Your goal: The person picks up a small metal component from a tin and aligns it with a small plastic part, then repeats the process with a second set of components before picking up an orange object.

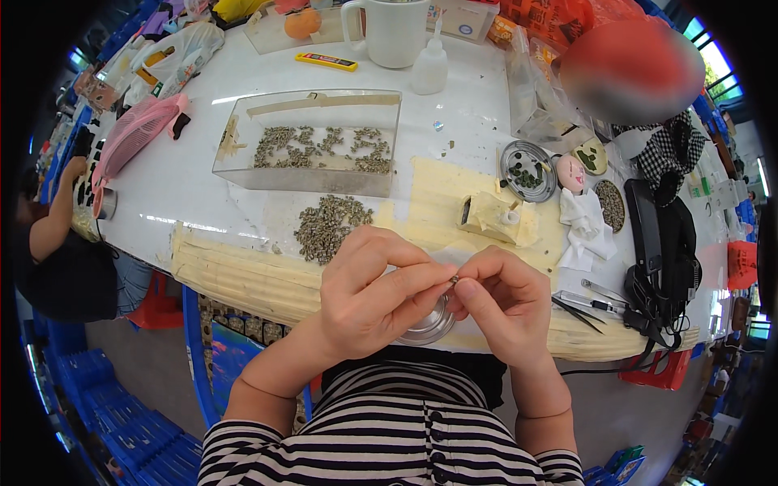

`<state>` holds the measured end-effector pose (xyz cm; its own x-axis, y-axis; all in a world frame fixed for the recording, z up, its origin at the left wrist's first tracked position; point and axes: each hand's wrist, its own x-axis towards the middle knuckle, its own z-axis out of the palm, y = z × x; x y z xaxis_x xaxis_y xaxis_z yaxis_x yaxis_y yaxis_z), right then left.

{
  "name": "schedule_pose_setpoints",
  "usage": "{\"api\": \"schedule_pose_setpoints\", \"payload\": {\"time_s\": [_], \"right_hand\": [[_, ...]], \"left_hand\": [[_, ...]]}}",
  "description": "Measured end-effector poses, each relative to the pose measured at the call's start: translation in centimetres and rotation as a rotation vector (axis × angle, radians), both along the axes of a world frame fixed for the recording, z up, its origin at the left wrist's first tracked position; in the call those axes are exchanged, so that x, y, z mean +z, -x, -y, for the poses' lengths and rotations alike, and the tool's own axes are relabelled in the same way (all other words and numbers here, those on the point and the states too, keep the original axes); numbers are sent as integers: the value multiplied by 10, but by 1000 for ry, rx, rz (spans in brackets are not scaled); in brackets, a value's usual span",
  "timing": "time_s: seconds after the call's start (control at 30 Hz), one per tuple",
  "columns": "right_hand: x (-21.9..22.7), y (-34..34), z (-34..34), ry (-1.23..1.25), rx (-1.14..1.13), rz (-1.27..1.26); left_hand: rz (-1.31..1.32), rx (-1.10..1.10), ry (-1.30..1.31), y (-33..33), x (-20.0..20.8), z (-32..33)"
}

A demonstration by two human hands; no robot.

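Over the front edge of the table, my left hand [377, 287] and my right hand [506, 304] meet fingertip to fingertip. Both are closed in a pinch on one tiny metallic part [455, 279], mostly covered by the fingers. Below them a round clear dish [431, 330] is partly hidden by my hands. Just beyond my left hand lies a loose pile of small grey-brown metal parts [328, 227]. Behind the pile, a clear rectangular box [304, 181] holds more of these parts. A tape-covered block [496, 217] with a small white knob sits beyond my right hand.
To the right are a round dish [504, 166] of dark green pieces, crumpled tissue [582, 231], tweezers [579, 314] and a black strap bundle [668, 251]. A white mug [395, 32], squeeze bottle [429, 69] and yellow cutter [326, 61] stand farther back. Another person [61, 259] sits left.
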<state>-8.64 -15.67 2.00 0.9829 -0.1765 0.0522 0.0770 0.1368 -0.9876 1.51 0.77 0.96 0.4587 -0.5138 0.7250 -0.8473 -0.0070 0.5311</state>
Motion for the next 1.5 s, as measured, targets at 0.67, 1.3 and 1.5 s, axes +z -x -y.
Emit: {"api": "schedule_pose_setpoints", "payload": {"time_s": [0.67, 1.3, 1.5], "right_hand": [[0, -2, -1, 289, -78, 166], [1, 3, 3, 133, -146, 114], [2, 3, 1, 181, -149, 113]], "left_hand": [[35, 62, 28, -1, -1, -3], [2, -94, -257, 7, -5, -15], [-114, 85, -281, -4, 5, -33]]}}
